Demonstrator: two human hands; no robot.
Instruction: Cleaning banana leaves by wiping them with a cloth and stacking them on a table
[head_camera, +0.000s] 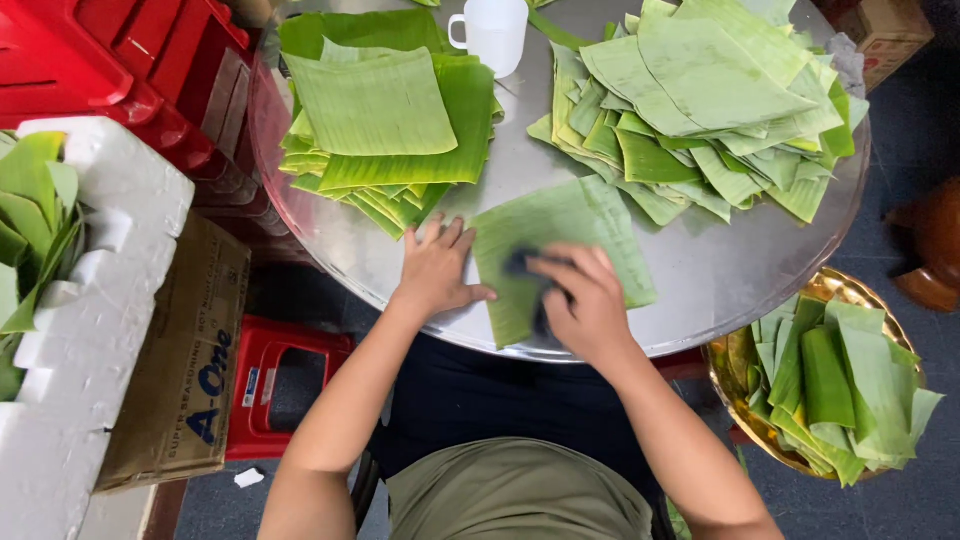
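Single green banana-leaf square (590, 235) lay flat at the near edge of the round shiny metal table (720, 280), its near corner poking past the rim. Right hand (585, 305) curled narrow over a dark cloth wad (522, 265), pressed onto the leaf. Left hand (437, 270) spread wide, fingers flat, pinning the leaf's left edge, holding nothing. Risk judged here: too hard a push along the grain and the leaf could have split; a slack left palm and it could have slid off the rim toward the lap. Off to the right, lower, a brass-coloured round tray (850, 290) of folded leaf pieces, near enough for an elbow to knock. Further out, left stack of trimmed green leaf squares (385, 120) and right fanned heap of paler leaf squares (700, 100), both loose, apt to shift if nudged. Farthest, white plastic mug (492, 32) just beside the left stack, upright, possibly tipped by a long reach.
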